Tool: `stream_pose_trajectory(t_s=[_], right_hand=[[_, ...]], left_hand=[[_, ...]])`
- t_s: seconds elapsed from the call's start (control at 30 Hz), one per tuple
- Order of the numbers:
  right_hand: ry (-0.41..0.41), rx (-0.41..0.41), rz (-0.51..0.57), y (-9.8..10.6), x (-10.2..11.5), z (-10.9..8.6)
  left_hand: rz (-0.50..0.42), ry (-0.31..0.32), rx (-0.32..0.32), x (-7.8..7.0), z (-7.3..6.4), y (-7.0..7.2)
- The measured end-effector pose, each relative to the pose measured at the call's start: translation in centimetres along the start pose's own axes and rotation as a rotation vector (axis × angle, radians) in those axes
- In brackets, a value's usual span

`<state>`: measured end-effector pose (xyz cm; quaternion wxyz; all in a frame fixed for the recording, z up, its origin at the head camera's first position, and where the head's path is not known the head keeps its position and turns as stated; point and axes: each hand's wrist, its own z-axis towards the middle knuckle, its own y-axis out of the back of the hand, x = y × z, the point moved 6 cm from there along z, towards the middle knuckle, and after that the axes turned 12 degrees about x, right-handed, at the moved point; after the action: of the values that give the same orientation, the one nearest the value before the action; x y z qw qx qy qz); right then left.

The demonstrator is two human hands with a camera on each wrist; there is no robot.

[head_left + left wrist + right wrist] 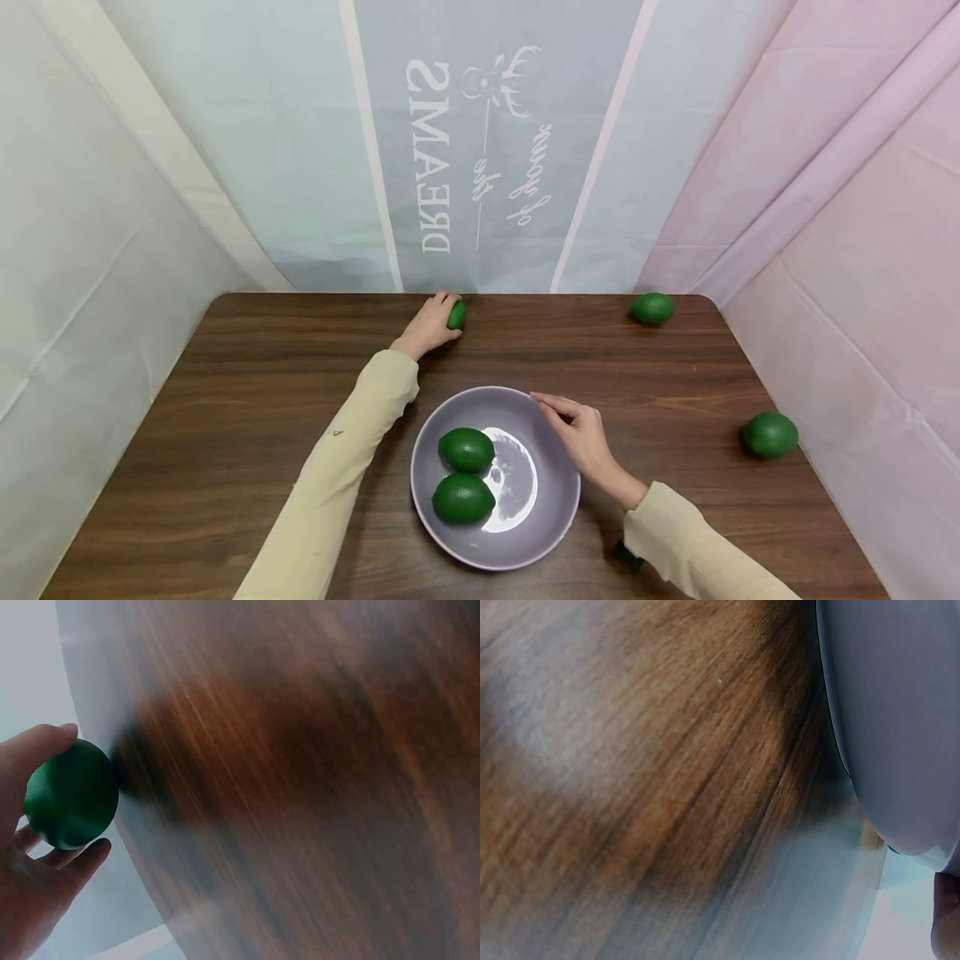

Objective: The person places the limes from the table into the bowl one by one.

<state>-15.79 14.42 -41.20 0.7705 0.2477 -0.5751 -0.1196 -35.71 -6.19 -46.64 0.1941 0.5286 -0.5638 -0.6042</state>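
At the table's far edge my left hand [430,327] grips a green lime [457,314], thumb on one side and fingers on the other. The left wrist view shows the same lime [73,795] between the thumb and fingertips. My right hand [583,437] pinches the far right rim of a round purple-grey bowl [551,525]. In the right wrist view a fingertip [946,919] shows right at the rim of the bowl [900,712]. Inside the bowl, on its left side, lie two limes, one farther back [467,450] and one nearer [463,498].
One lime [652,308] lies near the far right corner of the dark wooden table [247,400]. Another lime [770,434] sits by the table's right edge. Pale fabric walls [300,150] rise behind the table and along both sides.
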Motion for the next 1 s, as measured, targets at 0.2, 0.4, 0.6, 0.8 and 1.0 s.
stream_pose_trajectory(t_s=[0.2, 0.4, 0.6, 0.8, 1.0], right_hand=[[0.007, -0.002, 0.008, 0.0, 0.0, 0.0], [0.0, -0.004, 0.004, 0.0, -0.1, -0.1], [-0.002, -0.003, 0.008, 0.0, -0.1, -0.1], [0.0, -0.001, 0.006, 0.0, -0.1, -0.1], [0.009, -0.003, 0.004, 0.0, -0.1, -0.2]], left_hand=[[0.005, -0.006, 0.045, -0.1, 0.0, -0.6], [-0.009, -0.018, 0.067, 0.1, 0.0, -1.3], [-0.031, -0.004, 0.075, 0.2, -0.3, -1.4], [-0.044, 0.008, 0.073, 0.2, -0.8, -1.4], [-0.043, -0.004, 0.068, 0.0, -1.2, -1.4]])
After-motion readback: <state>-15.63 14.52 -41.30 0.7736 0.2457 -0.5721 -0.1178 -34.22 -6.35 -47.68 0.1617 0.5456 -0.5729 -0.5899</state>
